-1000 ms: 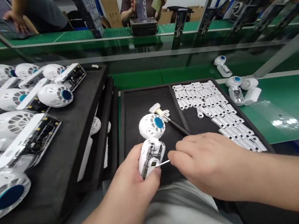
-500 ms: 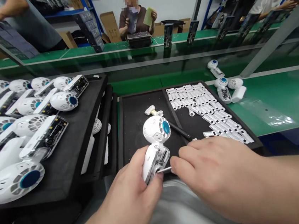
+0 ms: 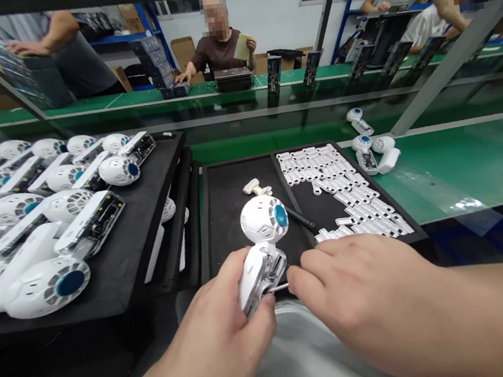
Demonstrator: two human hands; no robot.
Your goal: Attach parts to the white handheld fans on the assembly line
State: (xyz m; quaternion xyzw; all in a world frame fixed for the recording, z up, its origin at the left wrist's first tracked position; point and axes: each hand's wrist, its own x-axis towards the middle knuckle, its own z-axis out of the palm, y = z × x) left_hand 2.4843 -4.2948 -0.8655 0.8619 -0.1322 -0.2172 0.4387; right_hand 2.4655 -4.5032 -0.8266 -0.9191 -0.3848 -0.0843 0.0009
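Note:
My left hand [image 3: 235, 310] is closed around the handle of a white handheld fan [image 3: 264, 220], whose egg-shaped head with a blue centre points up. The handle's side is open, with clear and metallic parts showing, and my left thumb lies along its lower end. My right hand [image 3: 356, 291] is closed in a fist on a thin pale rod-like tool [image 3: 282, 286]. The tool's tip reaches into the open handle by my left thumb; its grip end is hidden in my fingers, so its kind cannot be told.
On the left, a black foam tray [image 3: 142, 224] carries rows of similar fans. Ahead, a divided black tray [image 3: 228, 179] holds many small white covers [image 3: 321, 166], a small white piece [image 3: 255, 187] and a black stick [image 3: 302, 219]. More fans [image 3: 367, 155] rest on the green bench. Co-workers sit beyond.
The view has tilted up and shifted slightly. Both hands keep nearly the same hold, tool tip still at the handle. The co-worker opposite has lowered one hand to the stacked boxes.

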